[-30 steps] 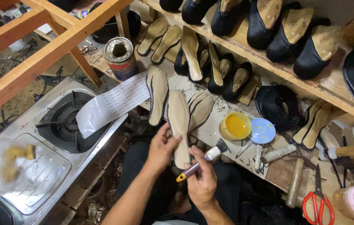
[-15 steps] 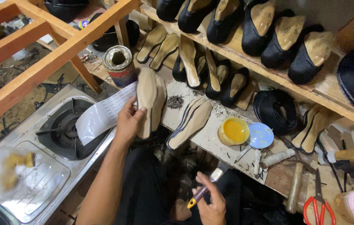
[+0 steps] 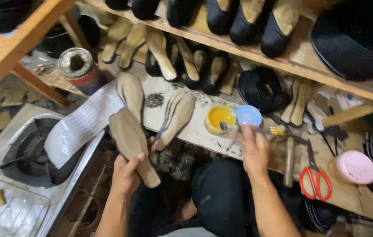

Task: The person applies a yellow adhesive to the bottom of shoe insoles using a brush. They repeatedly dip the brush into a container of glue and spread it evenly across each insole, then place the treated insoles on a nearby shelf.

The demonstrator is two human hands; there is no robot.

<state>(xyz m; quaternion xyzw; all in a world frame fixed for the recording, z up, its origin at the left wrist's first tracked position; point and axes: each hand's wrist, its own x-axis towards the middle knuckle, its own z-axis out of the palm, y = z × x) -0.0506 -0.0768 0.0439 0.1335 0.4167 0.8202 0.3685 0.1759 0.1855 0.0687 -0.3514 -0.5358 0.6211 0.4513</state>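
Observation:
My left hand (image 3: 127,172) grips a tan shoe insole (image 3: 132,144) by its lower end, holding it over my lap near the bench edge. My right hand (image 3: 254,148) holds a yellow-handled brush (image 3: 251,129) whose bristle end reaches toward the small tub of yellow glue (image 3: 220,118) on the bench. A blue lid (image 3: 248,115) lies just right of the tub. More tan insoles (image 3: 178,113) lie stacked on the white bench top (image 3: 195,129), and another one (image 3: 131,91) rests to their left.
A shelf (image 3: 283,61) above carries black shoe uppers and insoles. Red-handled scissors (image 3: 315,175), a pink round container (image 3: 356,166) and a wooden-handled tool (image 3: 288,161) lie at right. A gas stove (image 3: 24,153), a sheet of paper (image 3: 81,127) and a tin can (image 3: 77,66) are at left.
My left hand put one insole on the bench stack and now holds another insole lower, near my lap. My right hand rose from my lap with the brush to the glue tub.

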